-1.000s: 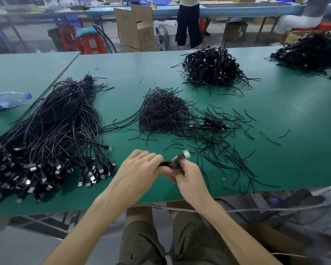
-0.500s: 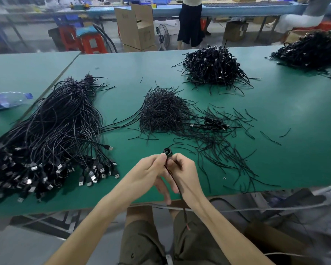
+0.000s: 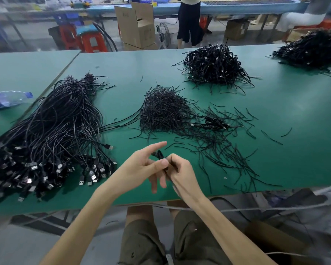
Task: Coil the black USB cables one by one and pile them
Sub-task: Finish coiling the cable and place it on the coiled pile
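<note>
You work on a table with a smooth, matt green top. The cable you hold and the heaped cables have smooth black plastic skins with a faint sheen, and their plugs end in shiny metal. The bottle is clear glossy plastic, the box matt cardboard, your shorts dull cloth.

Stretched forefinger of the left hand forward; shifted the cable lower, under its thumb, against the right hand.
</note>
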A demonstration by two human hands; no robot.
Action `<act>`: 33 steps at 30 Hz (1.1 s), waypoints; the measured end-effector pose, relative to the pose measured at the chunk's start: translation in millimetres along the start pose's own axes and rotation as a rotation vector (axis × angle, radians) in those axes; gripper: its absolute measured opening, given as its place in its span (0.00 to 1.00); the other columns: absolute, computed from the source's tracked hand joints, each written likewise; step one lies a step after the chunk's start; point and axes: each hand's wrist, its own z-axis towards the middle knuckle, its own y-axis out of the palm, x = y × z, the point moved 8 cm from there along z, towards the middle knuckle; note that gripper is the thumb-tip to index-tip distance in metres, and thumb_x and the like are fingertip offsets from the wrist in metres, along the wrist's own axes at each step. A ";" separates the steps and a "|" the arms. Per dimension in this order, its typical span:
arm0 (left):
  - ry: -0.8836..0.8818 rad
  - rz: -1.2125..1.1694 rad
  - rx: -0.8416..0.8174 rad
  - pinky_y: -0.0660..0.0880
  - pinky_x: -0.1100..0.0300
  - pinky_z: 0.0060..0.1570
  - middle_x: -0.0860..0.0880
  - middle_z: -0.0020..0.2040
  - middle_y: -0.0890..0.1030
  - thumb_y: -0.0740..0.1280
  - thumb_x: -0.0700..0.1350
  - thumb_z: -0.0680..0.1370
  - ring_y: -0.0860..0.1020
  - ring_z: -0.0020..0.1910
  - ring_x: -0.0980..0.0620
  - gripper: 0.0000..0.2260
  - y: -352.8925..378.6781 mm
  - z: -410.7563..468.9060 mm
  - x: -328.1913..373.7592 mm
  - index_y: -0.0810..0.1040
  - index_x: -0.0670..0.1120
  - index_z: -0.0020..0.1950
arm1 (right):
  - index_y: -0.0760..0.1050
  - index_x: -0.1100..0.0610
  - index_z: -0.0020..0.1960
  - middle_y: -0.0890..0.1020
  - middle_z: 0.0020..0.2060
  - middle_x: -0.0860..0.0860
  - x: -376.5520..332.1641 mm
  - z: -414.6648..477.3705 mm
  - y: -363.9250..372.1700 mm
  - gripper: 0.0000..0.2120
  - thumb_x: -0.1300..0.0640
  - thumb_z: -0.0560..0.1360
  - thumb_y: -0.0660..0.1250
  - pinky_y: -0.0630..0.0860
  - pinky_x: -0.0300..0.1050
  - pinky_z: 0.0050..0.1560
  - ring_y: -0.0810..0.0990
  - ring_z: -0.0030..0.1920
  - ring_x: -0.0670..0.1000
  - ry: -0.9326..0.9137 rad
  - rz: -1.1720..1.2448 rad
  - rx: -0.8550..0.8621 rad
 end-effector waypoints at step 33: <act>-0.047 0.297 0.101 0.77 0.56 0.40 0.54 0.40 0.84 0.74 0.45 0.76 0.81 0.34 0.55 0.36 1.3 4.5 -6.8 0.56 0.56 0.77 | 0.70 0.59 0.39 0.75 0.32 0.48 -3.5 -5.6 -3.8 0.10 0.72 0.72 0.63 0.64 0.42 0.34 0.66 0.34 0.46 -0.137 -0.173 0.009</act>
